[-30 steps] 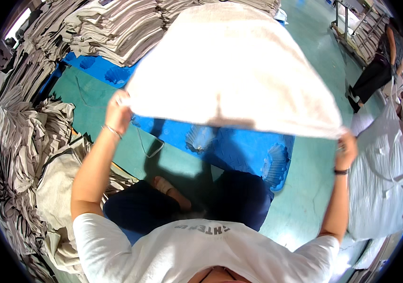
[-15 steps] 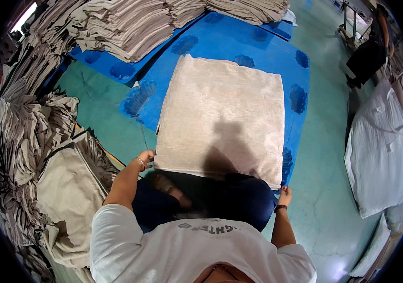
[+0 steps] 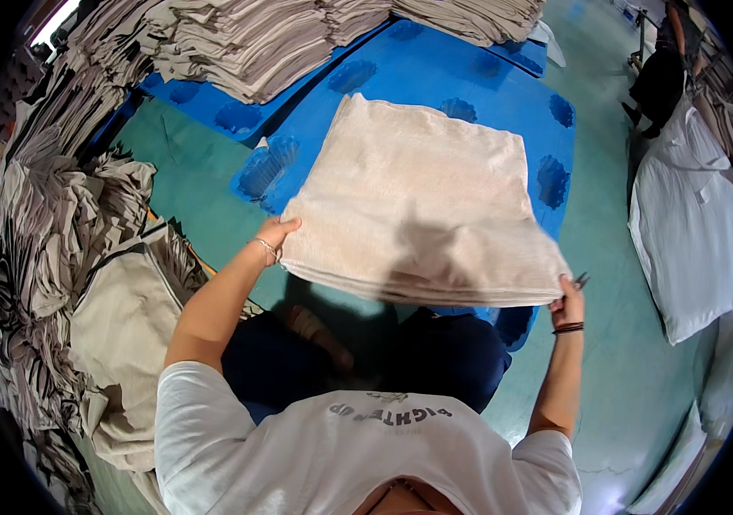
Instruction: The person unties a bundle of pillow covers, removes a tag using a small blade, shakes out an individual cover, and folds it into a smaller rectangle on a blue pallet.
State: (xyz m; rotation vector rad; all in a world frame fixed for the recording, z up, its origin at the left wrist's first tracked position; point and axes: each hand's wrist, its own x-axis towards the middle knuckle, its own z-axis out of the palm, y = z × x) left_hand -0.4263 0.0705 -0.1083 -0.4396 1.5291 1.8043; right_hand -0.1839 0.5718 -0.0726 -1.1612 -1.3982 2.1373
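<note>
A square pile of beige cloth pieces lies in front of me, its far part on a blue plastic pallet. The near edge is lifted and shows several layers. My left hand is closed on the near left corner, thumb on top. At the near right corner my right hand grips the cloth too. Beside its fingers a small dark pointed tool sticks out; its kind is unclear, perhaps thread snips. My shadow falls across the cloth.
Tall stacks of folded beige cloth stand on pallets at the back. Loose heaps of cloth and a beige cloth bag are at my left. Right, a full white sack stands on the green floor; a person is beyond.
Both hands have moved up and farther forward, the right one also outward. The pile's near edge has risen, spread and come away from my knees, showing its layers.
</note>
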